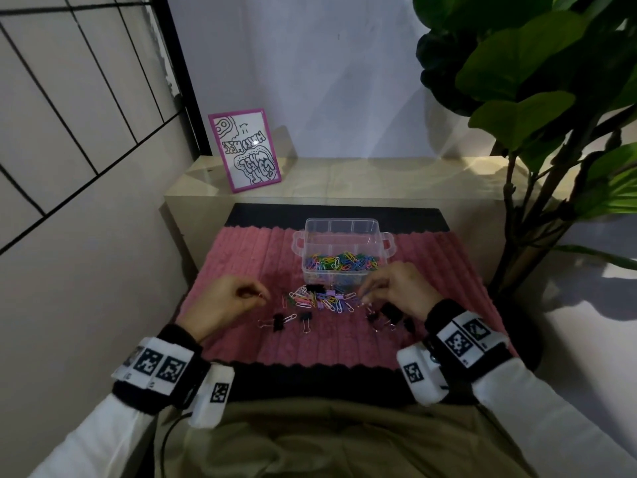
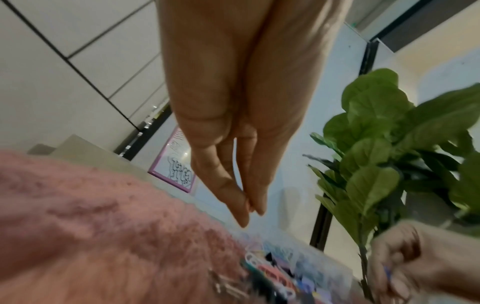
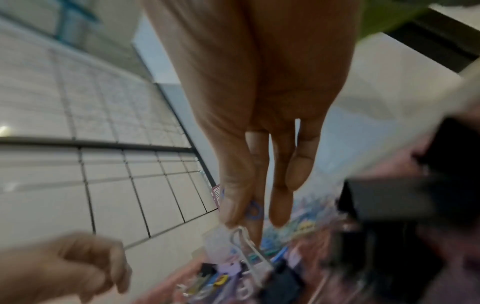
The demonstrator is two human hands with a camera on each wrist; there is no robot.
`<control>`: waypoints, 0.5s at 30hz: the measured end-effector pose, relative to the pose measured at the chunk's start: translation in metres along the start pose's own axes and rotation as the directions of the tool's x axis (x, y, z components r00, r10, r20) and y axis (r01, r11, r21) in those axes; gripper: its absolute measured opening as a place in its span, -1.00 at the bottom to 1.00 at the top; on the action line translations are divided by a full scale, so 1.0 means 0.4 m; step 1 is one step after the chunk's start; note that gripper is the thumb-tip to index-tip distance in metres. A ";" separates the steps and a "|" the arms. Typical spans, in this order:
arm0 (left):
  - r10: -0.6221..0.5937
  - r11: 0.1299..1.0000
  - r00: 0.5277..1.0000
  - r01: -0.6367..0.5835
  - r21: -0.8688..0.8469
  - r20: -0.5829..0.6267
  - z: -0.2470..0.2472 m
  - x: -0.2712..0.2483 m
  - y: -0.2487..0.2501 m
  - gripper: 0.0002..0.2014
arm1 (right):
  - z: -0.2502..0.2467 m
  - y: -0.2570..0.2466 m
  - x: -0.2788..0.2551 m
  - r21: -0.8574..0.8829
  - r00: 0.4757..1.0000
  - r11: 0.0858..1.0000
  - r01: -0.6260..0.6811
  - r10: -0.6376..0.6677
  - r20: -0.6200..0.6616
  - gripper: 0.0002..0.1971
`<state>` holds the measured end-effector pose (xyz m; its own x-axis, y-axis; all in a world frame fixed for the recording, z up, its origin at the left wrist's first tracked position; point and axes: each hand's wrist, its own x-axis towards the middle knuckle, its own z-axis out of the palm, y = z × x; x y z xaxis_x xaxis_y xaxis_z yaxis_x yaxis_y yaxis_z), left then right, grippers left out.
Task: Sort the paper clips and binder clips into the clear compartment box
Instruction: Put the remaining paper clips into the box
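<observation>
The clear compartment box (image 1: 344, 232) stands at the far middle of the pink mat, with colourful paper clips (image 1: 341, 262) in its near compartment. A mixed pile of paper clips and small binder clips (image 1: 319, 300) lies in front of it. My left hand (image 1: 256, 298) hovers left of the pile, its thumb and finger pressed together (image 2: 249, 205) on a small pink paper clip (image 1: 262, 296). My right hand (image 1: 363, 296) is at the pile's right edge and pinches a blue paper clip (image 3: 253, 211). A black binder clip (image 3: 280, 281) with wire handles sits just under those fingertips.
Loose black binder clips lie on the pink mat (image 1: 241, 343) at front left (image 1: 277, 322), (image 1: 305, 319) and under my right hand (image 1: 391, 313). A framed drawing (image 1: 244, 150) leans on the ledge behind. A big leafy plant (image 1: 537, 98) stands at the right.
</observation>
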<state>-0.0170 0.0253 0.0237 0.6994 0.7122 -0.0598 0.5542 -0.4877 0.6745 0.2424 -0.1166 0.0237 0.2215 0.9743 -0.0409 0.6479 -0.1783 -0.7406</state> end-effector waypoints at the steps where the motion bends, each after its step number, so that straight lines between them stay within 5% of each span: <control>1: 0.022 0.999 1.000 -0.022 0.041 0.002 0.011 0.006 0.008 -0.69 | -0.005 -0.005 -0.001 -0.106 1.000 0.994 -0.015 0.018 0.025 -0.92; 4: 0.078 0.975 0.995 -0.090 0.204 0.065 0.042 0.021 0.036 -0.87 | -0.011 -0.035 -0.007 -0.368 0.999 0.930 0.020 0.000 0.055 -0.91; 7: 0.147 0.935 0.979 -0.185 0.303 0.142 0.067 0.030 0.058 -0.85 | 0.005 -0.071 -0.002 -0.291 0.998 0.955 0.063 -0.050 0.049 -0.76; 10: 0.184 0.918 0.963 -0.239 0.316 0.195 0.082 0.037 0.066 -0.84 | 0.038 -0.086 0.023 -0.208 0.994 0.978 -0.014 0.036 0.104 -0.72; 15: 0.080 0.904 0.964 -0.177 0.389 0.253 0.089 0.045 0.074 -0.87 | 0.124 -0.086 0.051 -0.402 0.981 0.906 -0.131 0.176 0.078 -0.68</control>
<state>0.0281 0.0058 0.0166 0.8331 0.5196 -0.1899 0.5524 -0.7636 0.3343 0.1885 -0.0837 0.0152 0.2749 0.9353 -0.2230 0.8510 -0.3446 -0.3963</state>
